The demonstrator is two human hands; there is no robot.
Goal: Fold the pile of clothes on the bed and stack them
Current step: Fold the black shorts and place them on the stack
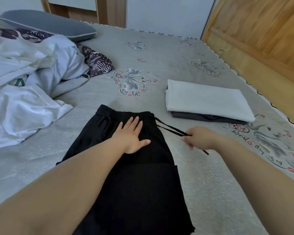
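Running off-frame, black shorts [139,175] under left hand [131,136].

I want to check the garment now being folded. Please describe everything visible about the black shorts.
The black shorts lie flat on the grey bed sheet, waistband away from the person. The fabric looks matte; the elastic waistband is gathered. The left hand presses flat below the waistband. The right hand pinches the black drawstring, pulled out sideways to the right.
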